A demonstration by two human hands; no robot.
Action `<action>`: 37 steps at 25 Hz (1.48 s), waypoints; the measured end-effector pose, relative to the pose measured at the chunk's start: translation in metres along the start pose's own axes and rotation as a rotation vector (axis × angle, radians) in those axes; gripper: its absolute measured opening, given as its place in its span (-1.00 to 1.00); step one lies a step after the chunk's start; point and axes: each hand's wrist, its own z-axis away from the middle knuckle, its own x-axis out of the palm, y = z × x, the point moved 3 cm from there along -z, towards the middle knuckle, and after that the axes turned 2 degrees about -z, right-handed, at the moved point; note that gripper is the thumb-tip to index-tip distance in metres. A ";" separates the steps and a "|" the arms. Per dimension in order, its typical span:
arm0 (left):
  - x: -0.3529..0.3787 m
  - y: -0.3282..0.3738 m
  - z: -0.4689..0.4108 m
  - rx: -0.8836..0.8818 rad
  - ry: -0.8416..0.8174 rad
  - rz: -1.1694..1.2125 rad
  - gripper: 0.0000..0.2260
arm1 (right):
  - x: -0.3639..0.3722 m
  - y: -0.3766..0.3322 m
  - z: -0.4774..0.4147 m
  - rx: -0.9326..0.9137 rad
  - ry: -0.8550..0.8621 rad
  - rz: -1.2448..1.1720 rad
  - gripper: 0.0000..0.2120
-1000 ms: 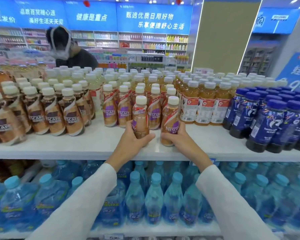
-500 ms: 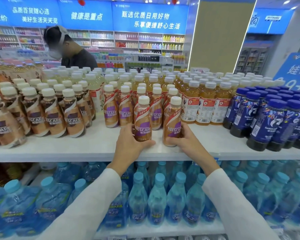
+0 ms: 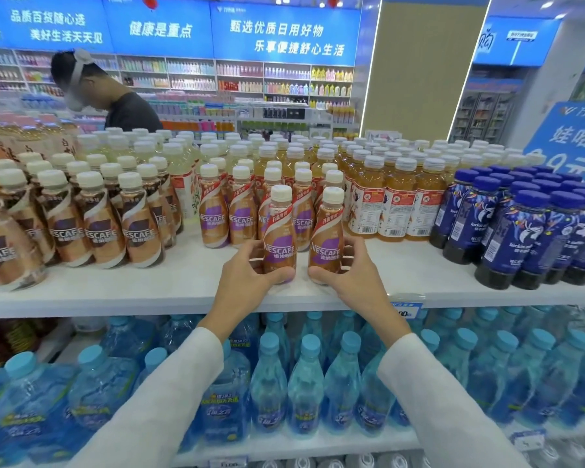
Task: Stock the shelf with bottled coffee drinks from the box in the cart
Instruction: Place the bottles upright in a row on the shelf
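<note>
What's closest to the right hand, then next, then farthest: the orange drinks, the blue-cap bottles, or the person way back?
From the right hand:
1. Orange drinks, just behind, slightly right.
2. Blue-cap bottles, farther right.
3. Person, far back left.

The left coffee bottle (image 3: 279,234) and the right coffee bottle (image 3: 326,236), tan with cream caps and purple-patched Nescafé labels, stand upright just beside each other on the white shelf (image 3: 149,285), near its front edge.

I am in a shop; my shelf (image 3: 183,292) carries rows of bottled drinks (image 3: 395,197); blue banners (image 3: 284,32) hang above stocked aisles.
</note>
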 end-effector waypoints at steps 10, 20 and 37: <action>0.005 -0.003 0.001 0.028 -0.002 0.007 -0.32 | 0.005 -0.002 0.009 -0.033 0.021 -0.067 -0.44; 0.000 -0.002 0.008 -0.016 0.021 0.033 -0.41 | 0.020 -0.003 0.020 -0.051 0.137 -0.144 -0.46; -0.105 -0.048 -0.035 -0.026 0.145 -0.143 -0.46 | 0.144 -0.045 -0.021 -0.111 0.041 -0.102 -0.50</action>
